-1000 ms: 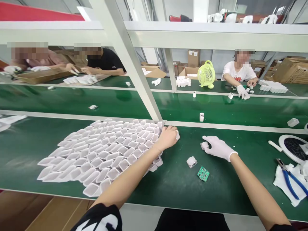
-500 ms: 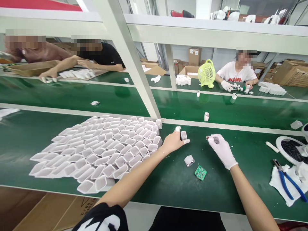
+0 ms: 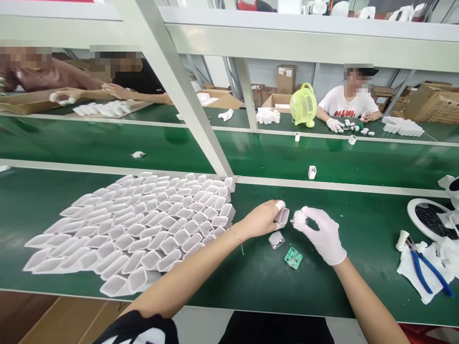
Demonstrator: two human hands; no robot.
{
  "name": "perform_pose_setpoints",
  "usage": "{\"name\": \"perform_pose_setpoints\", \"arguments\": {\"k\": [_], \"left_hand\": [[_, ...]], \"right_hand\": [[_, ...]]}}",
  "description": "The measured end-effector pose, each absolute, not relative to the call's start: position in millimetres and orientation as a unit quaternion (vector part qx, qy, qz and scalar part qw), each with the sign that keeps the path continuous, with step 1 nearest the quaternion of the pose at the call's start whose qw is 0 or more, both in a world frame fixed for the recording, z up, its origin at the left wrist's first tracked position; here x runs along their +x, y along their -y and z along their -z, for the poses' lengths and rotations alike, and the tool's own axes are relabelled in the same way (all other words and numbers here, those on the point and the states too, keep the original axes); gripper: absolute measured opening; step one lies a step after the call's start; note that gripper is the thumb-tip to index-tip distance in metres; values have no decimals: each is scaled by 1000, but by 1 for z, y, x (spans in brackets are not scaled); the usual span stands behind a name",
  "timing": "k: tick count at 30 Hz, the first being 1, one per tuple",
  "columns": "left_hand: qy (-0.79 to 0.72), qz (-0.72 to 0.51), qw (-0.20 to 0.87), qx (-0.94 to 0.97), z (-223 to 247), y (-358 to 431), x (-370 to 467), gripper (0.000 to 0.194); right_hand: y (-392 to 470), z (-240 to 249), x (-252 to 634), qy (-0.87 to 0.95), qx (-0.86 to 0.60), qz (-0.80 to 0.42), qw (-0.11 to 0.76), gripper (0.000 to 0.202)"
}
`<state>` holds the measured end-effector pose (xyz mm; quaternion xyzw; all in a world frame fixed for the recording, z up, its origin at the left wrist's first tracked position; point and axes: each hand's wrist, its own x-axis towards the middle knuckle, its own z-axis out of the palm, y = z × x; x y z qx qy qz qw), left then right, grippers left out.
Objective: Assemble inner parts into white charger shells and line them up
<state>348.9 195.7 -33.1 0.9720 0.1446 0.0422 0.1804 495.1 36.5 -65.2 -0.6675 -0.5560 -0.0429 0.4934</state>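
Between its fingertips, my left hand [image 3: 267,217] grips a white plastic housing [image 3: 283,216], its open end facing right. My right hand [image 3: 322,234], in a white glove, pinches a small white part with a circuit board [image 3: 299,219] just right of the housing; a small gap separates the two. Below my hands on the green table lie a white-topped circuit assembly [image 3: 276,240] and a green circuit board [image 3: 293,258]. Rows of open white housings [image 3: 154,224] stand packed together left of my left forearm.
Blue-handled pliers [image 3: 421,267] rest on a white cloth [image 3: 423,286] at right, near a round black-and-white object [image 3: 430,220]. A slanted post [image 3: 186,91] rises behind the housings. Across the green belt [image 3: 272,157], carrying a few white parts, several people work near a yellow-green fan [image 3: 303,105].
My left hand has closed on the housing and lifted it toward the right hand. My right hand has moved left, bringing its part close to the housing's open end. The belt pieces have shifted slightly.
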Motion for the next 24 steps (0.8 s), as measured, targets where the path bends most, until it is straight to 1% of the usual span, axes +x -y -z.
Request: {"name": "perform_pose_setpoints", "arguments": {"k": [2,3,5,9,12,17,19,21,22,24], "left_hand": [[-123,-42,167,977,29,-190,347,33],[-115,-47,160,979,27,-188,346,35],[-97,-60,142,983,25,-186,344,40],[-68,-72,122,988,24,-186,339,40],[-56,-73,119,989,25,-185,338,44],[-69,-93,115,987,24,-180,337,47],[-64,-97,115,987,23,-178,336,47],[-56,-96,123,986,24,-176,336,48],[-54,-97,133,985,25,-176,336,48],[-54,-109,170,978,28,-174,337,46]], "right_hand": [[-36,57,488,637,-627,70,444,13],[-36,53,485,663,-613,72,423,12],[-37,47,481,688,-605,79,393,17],[-38,45,480,691,-619,103,359,20],[-37,48,480,694,-621,104,350,21],[-39,51,475,690,-628,178,314,21],[-40,52,473,685,-638,187,299,21],[-39,53,473,682,-648,158,301,25],[-39,53,474,682,-649,125,314,25],[-37,55,474,663,-643,28,383,23]]}}
